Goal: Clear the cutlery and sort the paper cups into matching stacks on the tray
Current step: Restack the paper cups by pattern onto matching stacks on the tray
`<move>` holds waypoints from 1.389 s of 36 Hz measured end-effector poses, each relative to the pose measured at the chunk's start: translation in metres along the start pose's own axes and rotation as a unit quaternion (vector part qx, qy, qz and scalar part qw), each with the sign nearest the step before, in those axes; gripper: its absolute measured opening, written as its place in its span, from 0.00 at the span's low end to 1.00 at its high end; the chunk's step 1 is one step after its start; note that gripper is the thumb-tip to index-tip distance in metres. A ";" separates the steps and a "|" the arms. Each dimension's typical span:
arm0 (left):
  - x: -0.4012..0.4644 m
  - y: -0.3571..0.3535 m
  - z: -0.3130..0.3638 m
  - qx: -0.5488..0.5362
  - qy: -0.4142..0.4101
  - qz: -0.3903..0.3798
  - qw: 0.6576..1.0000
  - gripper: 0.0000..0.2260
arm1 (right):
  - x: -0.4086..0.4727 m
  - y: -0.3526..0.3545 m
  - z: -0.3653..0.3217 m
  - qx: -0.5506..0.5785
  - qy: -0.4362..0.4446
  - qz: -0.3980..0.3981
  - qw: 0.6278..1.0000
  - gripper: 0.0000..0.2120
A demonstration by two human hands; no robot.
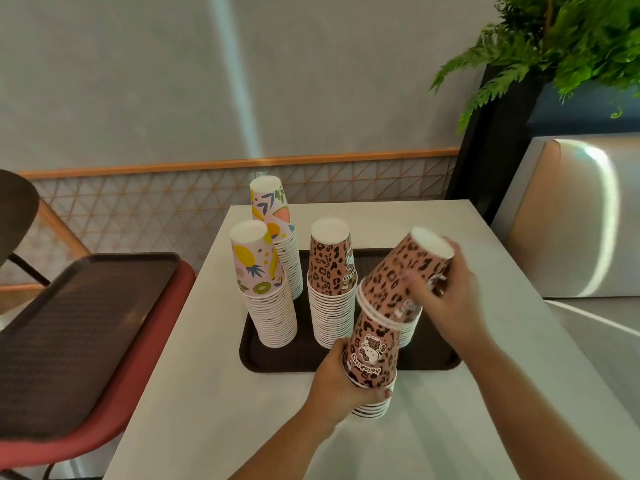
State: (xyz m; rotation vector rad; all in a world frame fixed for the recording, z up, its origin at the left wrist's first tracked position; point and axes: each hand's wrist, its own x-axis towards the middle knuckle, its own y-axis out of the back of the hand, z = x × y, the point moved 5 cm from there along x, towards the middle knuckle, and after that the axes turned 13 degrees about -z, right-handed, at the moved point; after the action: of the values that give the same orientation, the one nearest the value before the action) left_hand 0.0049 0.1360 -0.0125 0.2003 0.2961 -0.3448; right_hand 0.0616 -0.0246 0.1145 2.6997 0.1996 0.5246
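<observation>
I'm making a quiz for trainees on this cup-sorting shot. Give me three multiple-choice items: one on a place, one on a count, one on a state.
1. Where does the spare tray lie?
A. on the red chair to the left
B. on the white table
C. on the floor

2. How many fruit-print stacks stand on the dark tray?
A. one
B. two
C. four

3. How is the leopard cup in the right hand?
A. upright
B. tilted
C. crushed flat

Answers: 1 A, its red seat shows under that tray. 2 B, the near fruit stack and far fruit stack. 3 B, it leans over the leopard stack gripped by the left hand.
</observation>
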 end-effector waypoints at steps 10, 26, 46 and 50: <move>0.000 0.005 -0.002 0.002 0.018 0.004 1.000 0.36 | 0.018 0.031 0.002 -0.016 0.036 0.116 0.992 0.30; 0.004 0.006 0.007 -0.014 0.017 0.000 1.000 0.37 | -0.011 -0.002 0.014 -0.120 -0.022 0.064 0.991 0.35; 0.004 0.006 0.013 -0.038 -0.056 0.000 0.998 0.40 | -0.027 -0.045 0.022 -0.057 -0.023 -0.110 0.992 0.30; 0.003 0.008 0.010 -0.025 -0.047 0.006 0.999 0.42 | -0.020 -0.037 0.019 -0.044 -0.020 -0.079 0.996 0.29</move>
State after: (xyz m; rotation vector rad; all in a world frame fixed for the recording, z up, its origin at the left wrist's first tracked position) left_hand 0.0130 0.1396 -0.0035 0.1359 0.2110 -0.3332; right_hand 0.0486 -0.0016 0.0768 2.5784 0.3671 0.4220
